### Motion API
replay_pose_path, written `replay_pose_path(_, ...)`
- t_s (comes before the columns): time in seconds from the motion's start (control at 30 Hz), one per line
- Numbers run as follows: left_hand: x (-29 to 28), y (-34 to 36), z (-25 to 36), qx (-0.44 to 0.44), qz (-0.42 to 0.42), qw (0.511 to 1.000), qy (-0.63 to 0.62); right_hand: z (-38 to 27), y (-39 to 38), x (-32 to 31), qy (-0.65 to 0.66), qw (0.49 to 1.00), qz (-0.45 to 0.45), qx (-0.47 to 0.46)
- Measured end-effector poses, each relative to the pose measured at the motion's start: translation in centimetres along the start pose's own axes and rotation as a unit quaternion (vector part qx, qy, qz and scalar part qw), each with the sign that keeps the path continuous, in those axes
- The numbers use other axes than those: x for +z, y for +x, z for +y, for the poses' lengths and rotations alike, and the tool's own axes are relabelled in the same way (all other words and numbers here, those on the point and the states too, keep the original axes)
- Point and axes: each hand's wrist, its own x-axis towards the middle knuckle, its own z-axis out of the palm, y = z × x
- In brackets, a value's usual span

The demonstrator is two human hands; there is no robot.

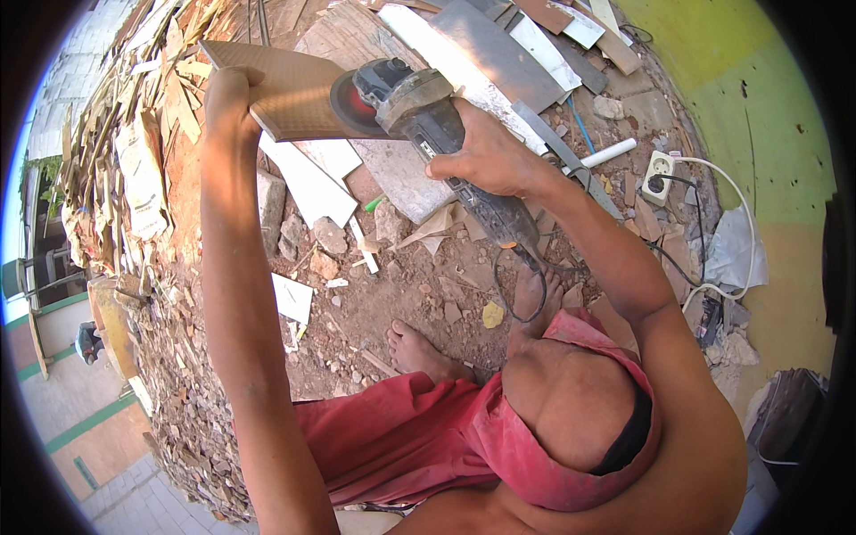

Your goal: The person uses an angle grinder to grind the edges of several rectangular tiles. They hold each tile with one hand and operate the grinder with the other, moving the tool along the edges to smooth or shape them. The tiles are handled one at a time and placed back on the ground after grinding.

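Note:
My left hand [230, 96] is closed on the left part of a tan tile [299, 89], raised above the ground. My right hand [473, 156] grips the black body of an angle grinder [432, 125], its fingers partly hidden behind it. The grinder's red-centred disc [351, 104] is at the tile's right part; whether it is touching or cutting into it, I cannot tell. A black cord [499, 294] loops down from the grinder's rear, near my bare feet [419, 348].
Offcuts and boards [535, 58] lie behind the tile. Rubble [174, 374] and splintered wood [152, 116] spread on the left. A white power strip [657, 178] with cables, a white pipe [608, 153] and a crumpled white sack [736, 254] lie at the right beside a yellow-green surface [749, 107].

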Motion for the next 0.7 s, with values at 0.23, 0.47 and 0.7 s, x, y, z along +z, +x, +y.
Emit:
replay_pose_path(0.23,-0.1,0.8,-0.5,-0.001,0.016,1.000,0.006,1.2,0.1,0.0,0.010,0.999,0.018,-0.028)
replay_pose_path(0.47,-0.4,1.2,-0.4,-0.008,0.007,1.000,-0.015,-0.1,-0.4,0.1,0.006,1.000,0.013,-0.021)
replay_pose_path(0.7,-0.6,1.3,-0.5,-0.014,0.013,1.000,-0.013,0.8,-0.5,0.5,0.025,0.998,0.014,-0.058)
